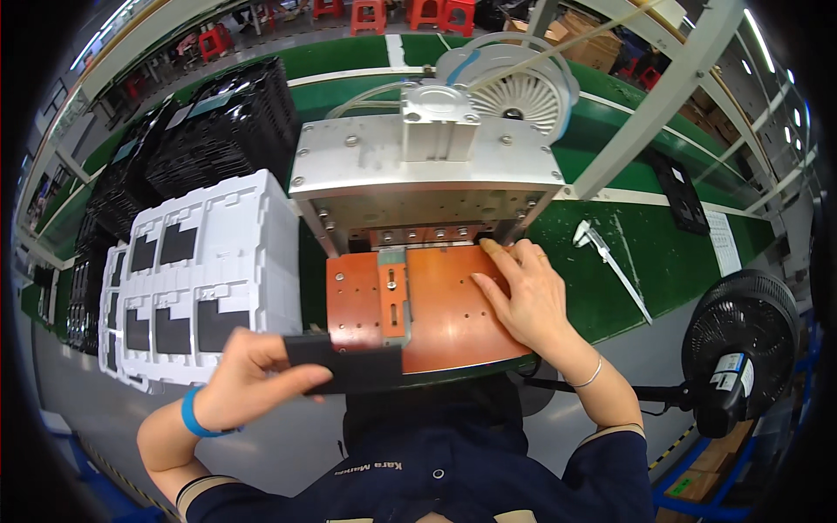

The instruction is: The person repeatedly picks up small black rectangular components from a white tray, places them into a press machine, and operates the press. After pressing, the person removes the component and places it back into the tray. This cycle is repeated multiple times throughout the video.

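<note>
Left grip (251,373) clamps one black sheet (370,370); right grip (535,296), closure I cannot tell, overlies one orange fixture (449,305); one caliper (598,243) lies right.

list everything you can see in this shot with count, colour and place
metal press: 1, silver, centre
orange plate: 1, orange, front of press
black sheet: 1, black, plate's near left corner
white tray: at least 1, white, left of press
dark pieces: several, black, in white tray
black trays: many, black, stacked upper left
caliper: 1, silver, right of press
table: 1, green, under press
black fan: 1, black, lower right
stools: several, red, top
cardboard boxes: several, brown, upper right
wristband: 1, blue, left wrist
left hand: 1, bare, grip on black sheet
right hand: 1, bare, on orange plate
</note>
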`<state>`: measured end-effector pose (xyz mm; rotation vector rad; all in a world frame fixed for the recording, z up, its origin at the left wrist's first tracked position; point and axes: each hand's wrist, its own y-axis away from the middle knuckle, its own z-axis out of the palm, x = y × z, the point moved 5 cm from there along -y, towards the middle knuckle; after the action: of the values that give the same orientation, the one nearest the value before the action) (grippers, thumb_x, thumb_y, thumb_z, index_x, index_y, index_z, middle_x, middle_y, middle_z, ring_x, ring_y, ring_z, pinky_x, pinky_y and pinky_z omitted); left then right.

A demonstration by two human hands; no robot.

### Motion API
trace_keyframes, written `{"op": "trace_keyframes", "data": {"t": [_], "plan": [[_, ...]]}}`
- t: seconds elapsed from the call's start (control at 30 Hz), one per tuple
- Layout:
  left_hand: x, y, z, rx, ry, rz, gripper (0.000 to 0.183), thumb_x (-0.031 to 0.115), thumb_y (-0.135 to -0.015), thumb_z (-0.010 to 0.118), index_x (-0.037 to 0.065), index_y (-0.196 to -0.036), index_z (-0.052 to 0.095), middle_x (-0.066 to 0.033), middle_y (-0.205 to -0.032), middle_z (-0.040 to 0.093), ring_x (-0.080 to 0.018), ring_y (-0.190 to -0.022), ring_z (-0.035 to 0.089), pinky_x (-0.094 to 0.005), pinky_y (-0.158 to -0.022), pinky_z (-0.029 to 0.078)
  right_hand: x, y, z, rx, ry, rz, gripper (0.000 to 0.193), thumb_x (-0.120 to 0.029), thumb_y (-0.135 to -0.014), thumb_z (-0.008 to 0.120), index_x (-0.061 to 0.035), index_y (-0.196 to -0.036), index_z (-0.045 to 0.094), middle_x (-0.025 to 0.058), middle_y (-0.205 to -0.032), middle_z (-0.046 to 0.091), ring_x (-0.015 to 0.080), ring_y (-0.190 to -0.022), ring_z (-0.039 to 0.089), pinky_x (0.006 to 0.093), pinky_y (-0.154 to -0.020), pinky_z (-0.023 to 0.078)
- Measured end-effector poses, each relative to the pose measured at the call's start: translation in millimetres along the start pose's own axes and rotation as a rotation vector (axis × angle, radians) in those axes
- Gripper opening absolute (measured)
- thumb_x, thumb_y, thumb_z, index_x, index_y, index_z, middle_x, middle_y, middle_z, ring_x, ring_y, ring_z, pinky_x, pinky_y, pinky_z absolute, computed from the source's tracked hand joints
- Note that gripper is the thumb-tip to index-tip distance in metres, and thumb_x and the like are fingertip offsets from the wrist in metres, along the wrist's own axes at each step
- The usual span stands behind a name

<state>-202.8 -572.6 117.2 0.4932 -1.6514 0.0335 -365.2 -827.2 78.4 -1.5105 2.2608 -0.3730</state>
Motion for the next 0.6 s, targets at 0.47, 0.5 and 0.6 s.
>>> {"op": "trace_keyframes", "data": {"t": [0.47,0.5,0.6], "plan": [[-54,-30,-208,0.59,-0.122,-0.16,0.031,0.035,-0.09,0.07,0.004,-0.09,0.066,0.0021,-0.08,0.064,-0.0054,-0.063,0.064,-0.0163,-0.052,0.05,-33,-8,-23,0.177,-0.377,-0.151,0.015,0.004,-0.073,0.074,-0.0025,-0.083,0.066,0.0088,-0.087,0.059,0.0244,-0.077,0.06,0.0325,-0.066,0.048],[-57,-39,-200,0.557,-0.132,-0.182,0.032,0.035,-0.09,0.07,0.004,-0.089,0.066,0.0022,-0.077,0.064,-0.0058,-0.064,0.064,-0.0164,-0.052,0.051,-38,-11,-25,0.176,-0.386,-0.176,0.015,0.005,-0.072,0.074,-0.0023,-0.082,0.065,0.0089,-0.086,0.059,0.0244,-0.077,0.06,0.0324,-0.066,0.048],[-27,-21,-191,0.921,-0.908,0.078,0.033,0.032,-0.083,0.077,0.002,-0.078,0.064,-0.0049,-0.059,0.059,-0.0142,-0.051,0.06,-0.0256,-0.048,0.046,-61,-23,-35,0.136,-0.421,-0.258,0.015,0.005,-0.072,0.074,-0.0024,-0.082,0.066,0.0086,-0.083,0.064,0.0253,-0.073,0.06,0.0329,-0.065,0.048]]}}
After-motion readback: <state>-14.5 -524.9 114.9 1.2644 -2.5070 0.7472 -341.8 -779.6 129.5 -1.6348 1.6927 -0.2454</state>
